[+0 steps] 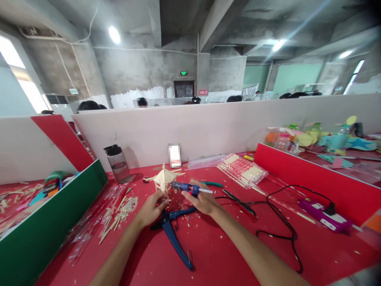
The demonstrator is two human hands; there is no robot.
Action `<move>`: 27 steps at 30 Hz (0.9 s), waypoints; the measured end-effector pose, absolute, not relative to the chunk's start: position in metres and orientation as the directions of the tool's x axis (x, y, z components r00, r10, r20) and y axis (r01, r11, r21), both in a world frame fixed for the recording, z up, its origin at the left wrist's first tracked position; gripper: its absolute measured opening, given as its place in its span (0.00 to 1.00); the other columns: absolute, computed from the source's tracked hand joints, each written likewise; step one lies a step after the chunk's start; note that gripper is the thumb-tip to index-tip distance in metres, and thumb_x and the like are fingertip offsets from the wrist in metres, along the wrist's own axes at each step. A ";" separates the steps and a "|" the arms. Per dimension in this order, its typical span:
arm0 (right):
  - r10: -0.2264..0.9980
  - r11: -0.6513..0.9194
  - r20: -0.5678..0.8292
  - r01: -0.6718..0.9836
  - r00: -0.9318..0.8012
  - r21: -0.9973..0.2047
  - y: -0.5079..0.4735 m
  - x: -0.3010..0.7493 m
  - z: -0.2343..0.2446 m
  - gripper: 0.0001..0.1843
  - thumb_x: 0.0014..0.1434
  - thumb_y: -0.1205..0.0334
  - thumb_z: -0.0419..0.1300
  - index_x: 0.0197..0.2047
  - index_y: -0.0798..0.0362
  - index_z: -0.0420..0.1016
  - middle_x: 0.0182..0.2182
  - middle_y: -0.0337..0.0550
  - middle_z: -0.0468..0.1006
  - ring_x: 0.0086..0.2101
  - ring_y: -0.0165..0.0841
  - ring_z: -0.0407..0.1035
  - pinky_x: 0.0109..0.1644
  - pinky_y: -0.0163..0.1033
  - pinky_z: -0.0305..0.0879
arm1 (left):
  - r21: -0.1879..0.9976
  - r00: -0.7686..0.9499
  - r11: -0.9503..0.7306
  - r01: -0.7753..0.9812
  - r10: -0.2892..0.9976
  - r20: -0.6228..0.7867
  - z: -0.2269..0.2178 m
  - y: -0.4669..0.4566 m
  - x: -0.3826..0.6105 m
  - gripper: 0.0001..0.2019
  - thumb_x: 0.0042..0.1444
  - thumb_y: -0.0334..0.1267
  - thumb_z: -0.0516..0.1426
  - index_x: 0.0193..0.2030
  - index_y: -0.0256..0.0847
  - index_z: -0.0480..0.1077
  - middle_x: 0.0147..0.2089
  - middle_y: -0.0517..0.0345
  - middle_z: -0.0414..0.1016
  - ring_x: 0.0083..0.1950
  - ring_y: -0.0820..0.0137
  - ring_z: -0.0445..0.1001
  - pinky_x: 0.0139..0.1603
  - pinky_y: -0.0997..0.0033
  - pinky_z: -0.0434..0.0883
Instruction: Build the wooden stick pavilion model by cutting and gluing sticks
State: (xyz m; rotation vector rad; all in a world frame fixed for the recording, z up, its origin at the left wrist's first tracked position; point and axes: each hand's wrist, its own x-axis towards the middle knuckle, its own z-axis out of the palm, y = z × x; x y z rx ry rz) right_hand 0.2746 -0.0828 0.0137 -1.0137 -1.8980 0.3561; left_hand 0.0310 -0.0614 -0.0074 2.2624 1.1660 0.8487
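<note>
**Fingers.** The left hand (151, 208) has its fingertips pinched on the lower part of the stick model (163, 178), a small peaked frame of thin wooden sticks that stands upright on the table (226, 254). The right hand (202, 200) is clenched around the rear of the glue gun (184, 186), with the thumb on top.

**Key relation.** The stick model lies just ahead of the left fingertips and to the left of the right hand. The left hand is the nearer one. The glue gun's long axis runs almost level from right to left. Its nozzle points at the right side of the model and is at or just beside it; actual contact cannot be confirmed. A pale glue stick projects from the rear of the gun toward the right.

**Surroundings.**
- Blue-handled cutters (172, 234) lie open on the table under both wrists.
- Stick offcuts (119, 210) lie to the left.
- A dark-capped bottle (118, 163) stands beyond the offcuts.
- A wrapped bundle of sticks (242, 169) lies to the right rear.
- A black cable (279, 222) loops to a purple power strip (321, 214).

**Writing.** The green sign (183, 73) and the red sign (203, 92) on the far wall are too small to read. No brand can be made out on any tool.
</note>
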 end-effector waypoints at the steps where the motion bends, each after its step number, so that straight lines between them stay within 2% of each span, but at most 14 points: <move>1: 0.778 0.610 0.587 0.496 -0.225 -0.618 -0.083 0.274 0.012 0.18 0.63 0.47 0.56 0.28 0.50 0.61 0.27 0.36 0.65 0.29 0.33 0.63 0.35 0.38 0.57 | 0.633 0.450 -0.537 0.557 0.836 0.313 -0.007 -0.062 0.031 0.14 0.62 0.48 0.52 0.36 0.39 0.69 0.34 0.57 0.73 0.36 0.68 0.70 0.40 0.70 0.68; 5: 0.798 0.586 0.565 0.485 -0.208 -0.649 -0.083 0.271 0.009 0.18 0.63 0.47 0.57 0.29 0.50 0.60 0.26 0.34 0.64 0.28 0.31 0.63 0.34 0.37 0.57 | 0.638 0.448 -0.531 0.558 0.840 0.307 -0.005 -0.063 0.032 0.13 0.63 0.47 0.52 0.37 0.39 0.69 0.34 0.57 0.73 0.36 0.67 0.70 0.41 0.69 0.68; 27: 0.811 0.544 0.567 0.546 -0.147 -0.637 -0.081 0.267 0.004 0.19 0.64 0.45 0.55 0.29 0.49 0.62 0.26 0.36 0.67 0.29 0.33 0.65 0.35 0.38 0.58 | 0.635 0.457 -0.551 0.541 0.827 0.328 -0.010 -0.061 0.030 0.12 0.63 0.45 0.52 0.37 0.39 0.69 0.34 0.57 0.72 0.36 0.68 0.70 0.40 0.70 0.68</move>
